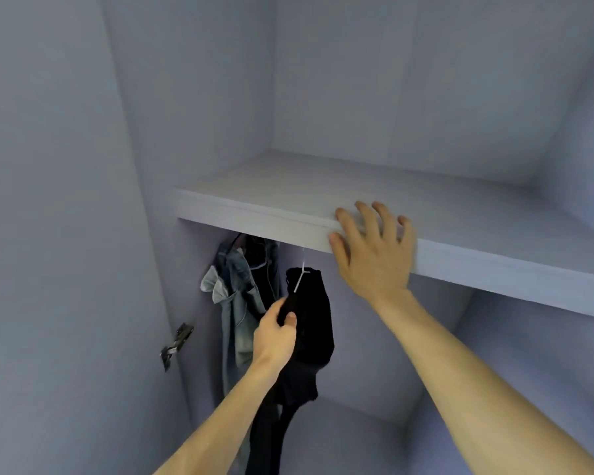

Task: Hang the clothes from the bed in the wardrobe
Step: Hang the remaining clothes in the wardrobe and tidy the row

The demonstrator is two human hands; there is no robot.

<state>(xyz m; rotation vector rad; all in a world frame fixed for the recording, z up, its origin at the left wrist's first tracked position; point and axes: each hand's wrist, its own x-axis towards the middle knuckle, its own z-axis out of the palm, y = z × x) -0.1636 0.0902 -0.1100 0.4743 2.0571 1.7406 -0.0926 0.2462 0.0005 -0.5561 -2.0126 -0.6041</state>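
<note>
WARDROBE, MID-HANG: Your left hand (276, 332) grips a bunched fold of the black garment (314, 323), fingers and thumb curled round the cloth just below the white hanger (300, 279) that carries it. Your right hand (371, 248) lies spread against the front edge of the shelf (323, 186), fingertips over its top, holding nothing. The garment hangs under the shelf, just right of a denim piece (235, 303) and a dark item (259, 265) already up at the left end of the bay.

The risk lies in what you cannot see. The rail is hidden behind the shelf edge, and so is the hanger's hook, so whether it is seated cannot be told. Let go too soon and the whole load would likely drop to the wardrobe floor. The cloth looks heaped on one arm of the hanger (the other arm is out of sight), and a downward tug from your grip could tip it and slide the garment off. The long tail trailing past your forearm could add to that pull.

The setting is plain: smooth, matt, pale lilac panels, a deep upper compartment above the shelf, a metal hinge (177, 344) on the left side wall, and a flat base panel below the clothes
</note>
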